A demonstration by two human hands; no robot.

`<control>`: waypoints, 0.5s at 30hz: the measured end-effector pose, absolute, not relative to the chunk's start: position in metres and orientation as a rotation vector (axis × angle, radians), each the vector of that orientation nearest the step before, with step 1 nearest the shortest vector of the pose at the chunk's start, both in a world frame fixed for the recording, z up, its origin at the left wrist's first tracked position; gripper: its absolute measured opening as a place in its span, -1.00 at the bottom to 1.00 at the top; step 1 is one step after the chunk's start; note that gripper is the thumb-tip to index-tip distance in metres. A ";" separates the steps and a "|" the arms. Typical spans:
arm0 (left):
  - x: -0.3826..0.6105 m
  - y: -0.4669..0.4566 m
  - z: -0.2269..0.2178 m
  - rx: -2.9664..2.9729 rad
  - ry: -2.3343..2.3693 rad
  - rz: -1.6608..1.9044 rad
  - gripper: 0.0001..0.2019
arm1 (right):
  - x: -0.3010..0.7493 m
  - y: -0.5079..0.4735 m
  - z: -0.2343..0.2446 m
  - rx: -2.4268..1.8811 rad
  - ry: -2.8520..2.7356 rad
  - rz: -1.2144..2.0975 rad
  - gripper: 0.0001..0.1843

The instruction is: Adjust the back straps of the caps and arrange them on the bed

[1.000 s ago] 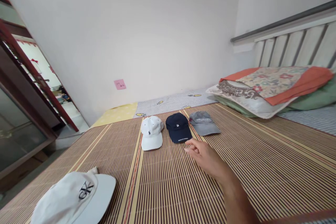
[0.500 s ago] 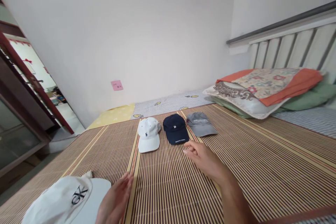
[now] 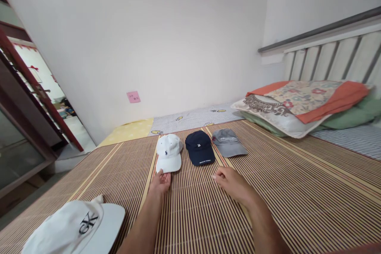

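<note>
The white cap (image 3: 168, 152) with a small dark horse-rider emblem lies at the left of a row of three, brim towards me. My left hand (image 3: 161, 182) is at the front edge of its brim, thumb on top and the other fingers below, palm turned up. Beside it are a navy cap (image 3: 199, 147) with small white lettering and a grey cap (image 3: 228, 143). My right hand (image 3: 230, 180) is just in front of the navy cap's brim, apart from it, with its fingers curled in and nothing visible in them. A larger white cap (image 3: 67, 224) with black letters lies at the lower left.
A striped bamboo mat (image 3: 190, 214) covers the bed under the caps. Stacked pillows (image 3: 312, 101) lie at the right by a white radiator (image 3: 324, 57). The wall (image 3: 190, 47) behind bears a pink note (image 3: 133, 97). An open doorway (image 3: 71, 123) is on the left.
My left hand has moved forward and right, from beside the lettered white cap to the brim of the smaller white cap, and grips it. My right hand has drawn back slightly, its fingers more curled.
</note>
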State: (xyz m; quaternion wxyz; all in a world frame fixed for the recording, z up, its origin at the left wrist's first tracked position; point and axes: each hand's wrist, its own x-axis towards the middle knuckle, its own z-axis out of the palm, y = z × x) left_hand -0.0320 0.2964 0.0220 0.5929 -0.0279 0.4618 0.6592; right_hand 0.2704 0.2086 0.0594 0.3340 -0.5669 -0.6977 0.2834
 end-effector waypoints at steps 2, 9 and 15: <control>-0.030 0.295 0.026 -0.020 1.041 1.532 -0.78 | 0.270 0.207 0.062 -1.461 -1.826 0.746 -0.75; -0.024 0.250 0.041 0.117 0.853 1.556 -0.81 | 0.263 0.201 0.068 -1.532 -1.854 0.757 -0.73; -0.007 0.195 0.024 0.124 0.698 1.502 -0.81 | 0.260 0.206 0.060 -1.477 -1.823 0.789 -0.70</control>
